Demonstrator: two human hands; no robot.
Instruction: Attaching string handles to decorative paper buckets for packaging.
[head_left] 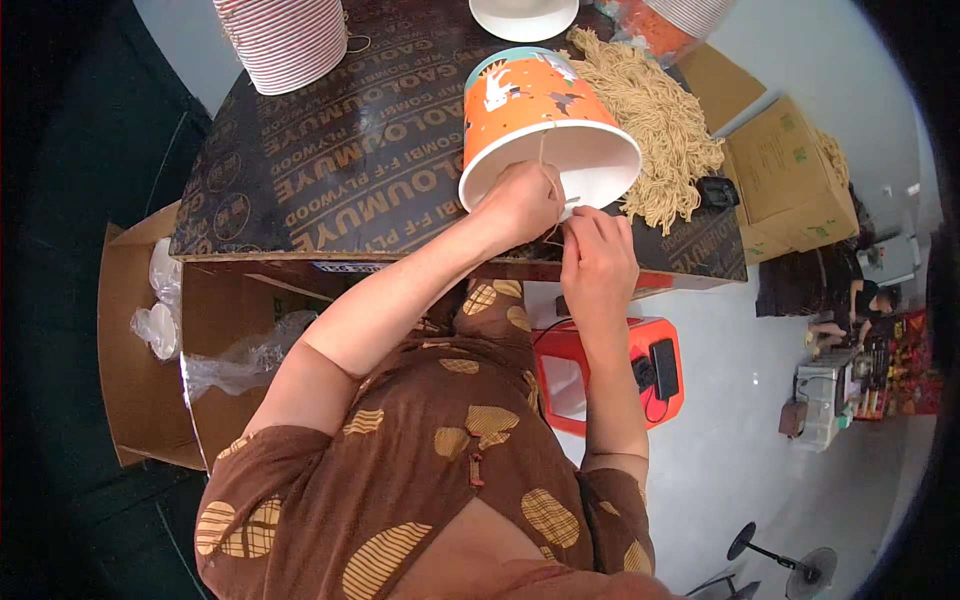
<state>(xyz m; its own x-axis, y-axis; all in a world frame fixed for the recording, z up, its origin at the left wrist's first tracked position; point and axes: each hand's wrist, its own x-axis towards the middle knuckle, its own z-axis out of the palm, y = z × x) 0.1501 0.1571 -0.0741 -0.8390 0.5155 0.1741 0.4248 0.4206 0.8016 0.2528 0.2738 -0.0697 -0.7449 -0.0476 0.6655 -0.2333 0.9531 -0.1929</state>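
An orange paper bucket (520, 95) with a white rim and pale blue base band lies tipped on the table, its mouth facing me. A thin tan cord (542, 148) comes through its wall and runs down to my left hand (525, 200), which is closed on it in front of the opening. Close beside it, my right hand (600, 255) pinches at the bucket's lower rim. Between the fingertips shows a small pale piece, too small to name; a bit of cord hangs there too.
A heap of tan cords (650, 125) lies right of the bucket on the dark printed table (350, 140). Stacked paper buckets (282, 45) stand at the far left, a white bowl-like container (525, 15) at the back. Cardboard boxes (790, 180) flank the table; a red stool (655, 345) is below.
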